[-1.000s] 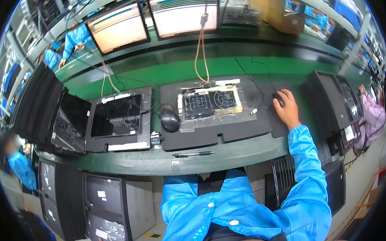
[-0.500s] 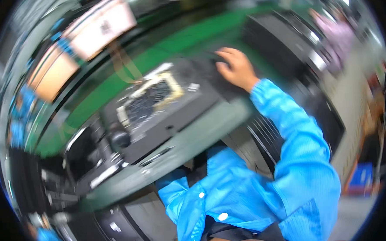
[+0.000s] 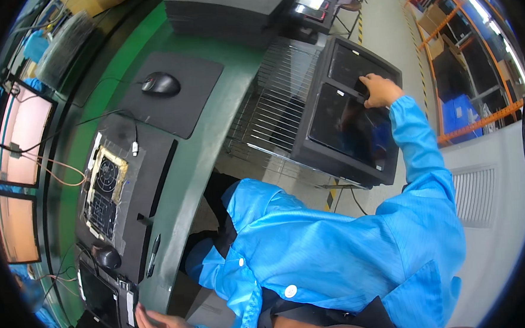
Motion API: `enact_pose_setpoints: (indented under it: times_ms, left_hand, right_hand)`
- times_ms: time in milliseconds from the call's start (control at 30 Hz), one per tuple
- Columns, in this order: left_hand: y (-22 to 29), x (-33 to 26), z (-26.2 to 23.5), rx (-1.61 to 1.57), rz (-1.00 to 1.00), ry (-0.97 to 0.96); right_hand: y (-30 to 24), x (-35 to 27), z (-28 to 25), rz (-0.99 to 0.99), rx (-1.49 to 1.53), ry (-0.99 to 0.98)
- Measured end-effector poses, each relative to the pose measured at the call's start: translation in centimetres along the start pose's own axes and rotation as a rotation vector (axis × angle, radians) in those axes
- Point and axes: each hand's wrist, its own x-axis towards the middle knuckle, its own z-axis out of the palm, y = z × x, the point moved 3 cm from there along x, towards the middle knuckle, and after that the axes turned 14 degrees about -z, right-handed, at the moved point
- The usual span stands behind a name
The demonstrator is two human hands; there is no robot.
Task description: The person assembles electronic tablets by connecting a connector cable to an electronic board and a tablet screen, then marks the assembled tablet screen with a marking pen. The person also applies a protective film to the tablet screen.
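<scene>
Glass-fronted, the dark panel (image 3: 350,124) in the foam tray (image 3: 324,152) looked stiff, fragile, best gripped by its top edge, where the right hand (image 3: 380,91) had closed.

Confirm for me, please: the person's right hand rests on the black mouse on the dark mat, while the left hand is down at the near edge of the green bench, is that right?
Not quite. The head view shows the right hand on a dark flat panel in the black tray rack beside the bench; the black mouse lies untouched on its dark mat. The left hand is indeed at the green bench edge.
</scene>
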Motion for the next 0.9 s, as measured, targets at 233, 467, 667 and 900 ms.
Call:
enact_pose_setpoints:
  times_ms: [233,467,667,900]
  left_hand:
    - [11.4,3.3,9.1,-0.511,0.151,-0.357]
    - [14.1,0.7,10.6,-0.639,0.028,-0.602]
    - [15.7,-0.6,13.7,-0.92,-0.225,-1.085]
    - [17.5,-0.8,16.7,-0.777,-0.304,-1.429]
  right_hand:
    - [-4.9,-2.0,1.5,0.097,0.305,0.236]
    - [-2.8,-1.7,2.8,-0.164,0.879,0.589]
    - [-7.6,-4.8,-10.9,-0.589,0.565,0.608]
    - [-33.6,1.8,-17.2,-1.162,0.849,0.249]
